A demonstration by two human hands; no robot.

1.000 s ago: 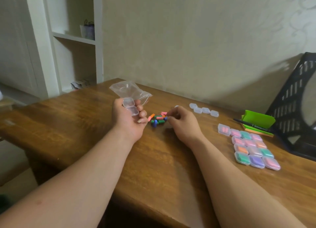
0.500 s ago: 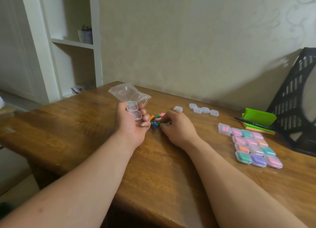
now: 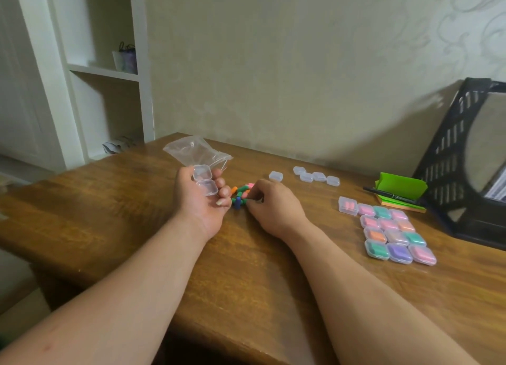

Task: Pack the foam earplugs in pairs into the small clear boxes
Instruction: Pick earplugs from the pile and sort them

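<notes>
Earplugs (image 3: 241, 196) lie in a small loose pile on the table (image 3: 109, 214), between the two hands.
The left hand (image 3: 201, 200) grips an open box (image 3: 204, 179), palm up and just beside the pile, probably so that a pair has only a short way to go. The right hand (image 3: 273, 208) curls its fingers into the pile from the other side; if it already pinches a plug cannot be told. Filled boxes (image 3: 394, 233) sit in tidy rows well to the right, out of the way, and empty boxes (image 3: 319, 176) wait further back.
</notes>
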